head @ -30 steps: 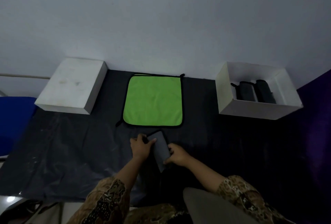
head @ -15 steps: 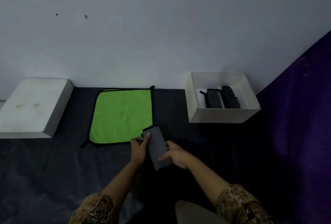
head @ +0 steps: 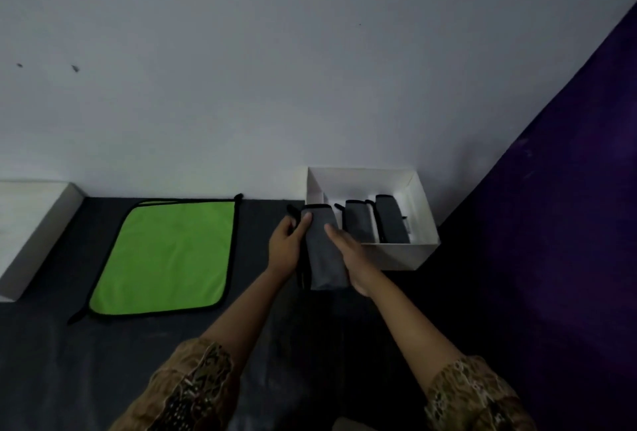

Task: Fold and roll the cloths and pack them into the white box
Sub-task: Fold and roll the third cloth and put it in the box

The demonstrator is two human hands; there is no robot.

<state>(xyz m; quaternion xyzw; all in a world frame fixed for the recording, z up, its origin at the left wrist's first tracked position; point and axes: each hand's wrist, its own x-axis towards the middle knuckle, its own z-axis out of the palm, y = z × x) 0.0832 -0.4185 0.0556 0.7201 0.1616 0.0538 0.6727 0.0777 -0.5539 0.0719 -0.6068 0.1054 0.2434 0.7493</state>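
Observation:
A rolled grey cloth [head: 323, 254] with black trim is held in the air between my left hand [head: 289, 244] and my right hand [head: 348, 254], just at the left front corner of the open white box [head: 396, 254]. Its far end overlaps the box's left wall. Inside the box lie two more rolled grey cloths [head: 358, 223] [head: 391, 220], side by side. A green cloth [head: 169, 254] with black edging lies flat on the dark surface to the left of my hands.
A white box lid [head: 31, 223] sits at the far left against the pale wall. A dark purple wall [head: 551, 223] rises on the right, close behind the box. The surface is a dark sheet [head: 86, 361].
Both hands have lifted the rolled grey cloth off the surface and carried it to the right and away from me, up to the white box. My view has turned to the right.

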